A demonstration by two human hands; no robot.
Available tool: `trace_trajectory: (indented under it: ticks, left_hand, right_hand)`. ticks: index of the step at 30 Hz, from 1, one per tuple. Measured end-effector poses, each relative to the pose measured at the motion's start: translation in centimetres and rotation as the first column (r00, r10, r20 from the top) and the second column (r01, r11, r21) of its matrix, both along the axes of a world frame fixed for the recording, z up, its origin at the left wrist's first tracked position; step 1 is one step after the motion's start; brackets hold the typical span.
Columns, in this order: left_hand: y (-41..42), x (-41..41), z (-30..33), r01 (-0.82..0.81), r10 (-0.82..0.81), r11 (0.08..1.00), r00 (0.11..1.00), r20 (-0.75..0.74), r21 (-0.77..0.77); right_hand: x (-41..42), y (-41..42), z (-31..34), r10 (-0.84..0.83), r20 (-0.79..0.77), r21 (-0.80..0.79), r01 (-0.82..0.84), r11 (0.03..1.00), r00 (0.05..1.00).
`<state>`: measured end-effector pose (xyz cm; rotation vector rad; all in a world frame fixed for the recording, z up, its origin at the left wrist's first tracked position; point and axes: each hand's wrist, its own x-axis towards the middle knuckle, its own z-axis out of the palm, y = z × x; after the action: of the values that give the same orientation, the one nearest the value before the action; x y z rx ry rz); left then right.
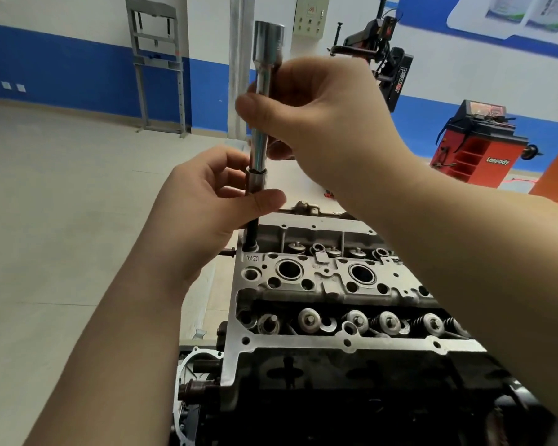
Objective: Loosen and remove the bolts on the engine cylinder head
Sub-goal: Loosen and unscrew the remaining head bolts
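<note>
The engine cylinder head (pixel 335 284) lies below me, with valve springs and open bores on top. A long chrome socket extension (pixel 264 91) stands upright over its far left corner. My right hand (pixel 319 114) grips the extension's upper shaft. My left hand (pixel 207 201) pinches the socket (pixel 255 180) at the extension's lower end between thumb and fingers. Below the socket a dark bolt shank (pixel 252 235) rises out of a hole in the head's corner. Other bolt heads (pixel 318 249) sit in the far row.
A grey steel press frame (pixel 158 66) stands against the blue-and-white wall at the back left. A red wheel balancer (pixel 477 146) and a tyre machine (pixel 380 53) stand at the back right. Tiled floor spreads to the left of the engine.
</note>
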<state>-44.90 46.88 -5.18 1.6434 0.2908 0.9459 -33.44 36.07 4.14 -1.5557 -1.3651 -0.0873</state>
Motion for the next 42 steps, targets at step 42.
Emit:
trace_trajectory:
  ticks: [42]
  left_hand:
    - [-0.9, -0.3, 0.6, -0.190, 0.142, 0.955, 0.967, 0.211, 0.229]
  right_hand:
    - [2.3, -0.4, -3.4, -0.133, -0.295, -0.535, -0.049, 0.843, 0.946]
